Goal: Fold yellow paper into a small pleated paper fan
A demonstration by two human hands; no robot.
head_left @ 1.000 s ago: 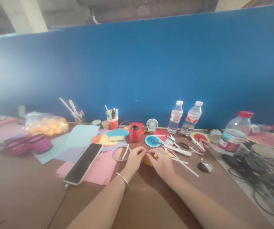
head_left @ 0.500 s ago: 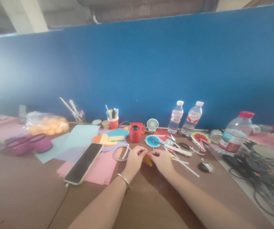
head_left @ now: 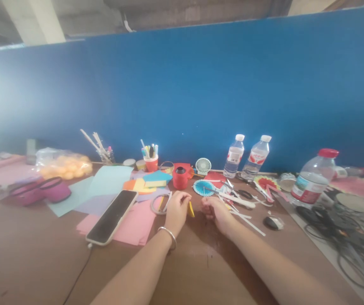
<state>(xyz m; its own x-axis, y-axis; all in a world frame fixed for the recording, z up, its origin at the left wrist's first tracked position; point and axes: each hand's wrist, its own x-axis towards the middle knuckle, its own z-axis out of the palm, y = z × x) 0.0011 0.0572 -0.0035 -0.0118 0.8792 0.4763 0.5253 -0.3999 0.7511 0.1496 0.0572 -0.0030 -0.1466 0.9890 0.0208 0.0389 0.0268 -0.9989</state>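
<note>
My left hand (head_left: 178, 208), with a silver bangle at its wrist, pinches a small yellow piece of paper (head_left: 191, 209). The piece hangs just right of the fingers, and part of it is hidden behind them. Apart from it, a short way to the right, my right hand (head_left: 216, 212) has its fingers curled together; whether anything lies in them I cannot make out. Beyond the hands are a red cup-like object (head_left: 180, 178) with a dark top and a blue pleated paper disc (head_left: 202, 187). A grey ring (head_left: 155, 205) lies left of my left hand.
Left of the hands lie a phone (head_left: 112, 217) with a cable and pink paper sheets (head_left: 134, 228). Paper strips (head_left: 248, 222), a white-handled tool (head_left: 237, 200) and a computer mouse (head_left: 273, 223) are on the right. Water bottles (head_left: 233, 156) stand before the blue partition (head_left: 182, 84).
My hands were together at the yellow paper and have parted. My right hand has moved off to the right, while the paper stays in my left hand.
</note>
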